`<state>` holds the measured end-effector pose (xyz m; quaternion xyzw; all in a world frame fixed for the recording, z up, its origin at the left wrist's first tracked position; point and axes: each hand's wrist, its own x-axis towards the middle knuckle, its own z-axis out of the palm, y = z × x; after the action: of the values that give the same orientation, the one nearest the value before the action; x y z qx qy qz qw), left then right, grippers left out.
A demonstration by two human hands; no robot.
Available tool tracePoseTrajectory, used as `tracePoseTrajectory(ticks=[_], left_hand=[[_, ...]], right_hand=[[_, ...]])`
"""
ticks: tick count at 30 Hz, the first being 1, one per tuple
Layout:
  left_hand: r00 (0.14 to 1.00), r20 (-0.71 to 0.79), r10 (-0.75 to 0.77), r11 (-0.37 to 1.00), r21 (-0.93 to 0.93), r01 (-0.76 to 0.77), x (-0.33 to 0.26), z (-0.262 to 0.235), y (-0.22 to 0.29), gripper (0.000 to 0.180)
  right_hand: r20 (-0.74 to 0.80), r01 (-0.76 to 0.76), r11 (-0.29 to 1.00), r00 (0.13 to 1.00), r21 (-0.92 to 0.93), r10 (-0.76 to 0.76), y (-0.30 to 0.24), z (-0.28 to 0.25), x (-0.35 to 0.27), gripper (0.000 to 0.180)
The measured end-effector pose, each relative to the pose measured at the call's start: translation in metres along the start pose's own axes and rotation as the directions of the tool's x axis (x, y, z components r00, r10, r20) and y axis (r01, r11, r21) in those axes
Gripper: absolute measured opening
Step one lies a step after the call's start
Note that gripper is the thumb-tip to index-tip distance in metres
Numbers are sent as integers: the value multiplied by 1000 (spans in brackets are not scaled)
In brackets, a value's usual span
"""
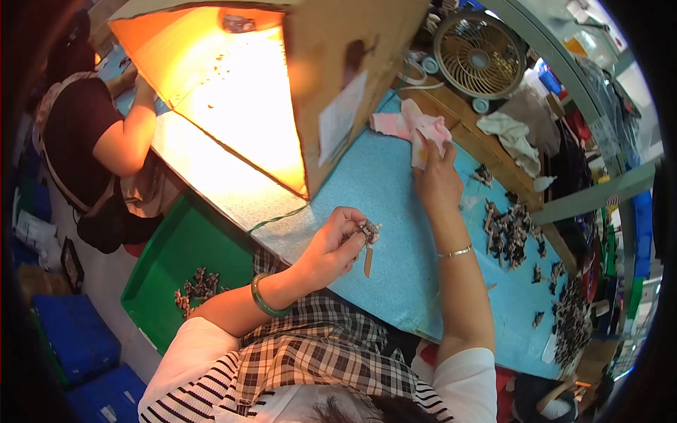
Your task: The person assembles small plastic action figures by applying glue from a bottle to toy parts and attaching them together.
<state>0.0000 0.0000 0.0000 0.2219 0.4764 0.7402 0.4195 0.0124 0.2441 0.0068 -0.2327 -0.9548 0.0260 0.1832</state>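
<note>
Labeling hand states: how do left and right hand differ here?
Left hand is raised off the blue mat, fingers curled, pinching a small dark part. Right hand is stretched farther out, pressing on a pink cloth on the mat. Left wrist has a green bangle, right a thin metal bracelet. Both are bare.

Matt, nubbly blue foam mat (395, 204) covering the bench; soft pink cloth (412, 127), crumpled; small dull grey metal part (369, 231); glossy green plastic tray (176, 254); raw brown cardboard hood (352, 63); smooth green bangle (264, 299); thin shiny metal bracelet (455, 252).
</note>
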Motion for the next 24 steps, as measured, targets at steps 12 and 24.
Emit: tracePoseTrajectory(ticks=[12, 24], left_hand=[[994, -49, 100, 983, 161, -91, -1, -17, -11, 26], [914, -137, 382, 797, 549, -251, -2, 5, -31, 30]], right_hand=[[389, -233, 714, 919, 660, -60, -45, -46, -80, 12], [316, -266, 284, 937, 921, -149, -41, -18, -108, 29]])
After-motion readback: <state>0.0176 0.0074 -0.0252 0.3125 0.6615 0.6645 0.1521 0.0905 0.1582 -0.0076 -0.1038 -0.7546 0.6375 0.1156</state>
